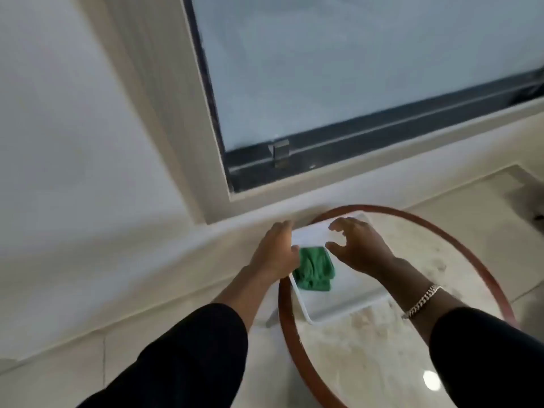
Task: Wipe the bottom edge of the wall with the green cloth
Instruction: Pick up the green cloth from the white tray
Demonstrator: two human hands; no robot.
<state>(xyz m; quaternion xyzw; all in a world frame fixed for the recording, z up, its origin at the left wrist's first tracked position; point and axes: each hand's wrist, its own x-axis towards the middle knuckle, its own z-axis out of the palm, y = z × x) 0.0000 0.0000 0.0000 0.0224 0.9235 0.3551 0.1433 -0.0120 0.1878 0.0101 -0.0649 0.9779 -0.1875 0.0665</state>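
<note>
A crumpled green cloth (315,270) lies in a white tray (338,307) on a round table. My left hand (276,251) clasps the tray's left rim, its thumb inside beside the cloth and its fingers along the outside. Over the tray's far right part hovers my right hand (359,248), fingers spread and curled, holding nothing. The white wall's bottom edge (123,316) runs along the floor to the left of the table, below the window.
The round table (368,363) has a marble top and a brown rim (287,334) and stands close against the wall. A dark-framed window (338,83) with a metal latch (279,151) sits above it. Pale floor tiles (59,381) lie at lower left.
</note>
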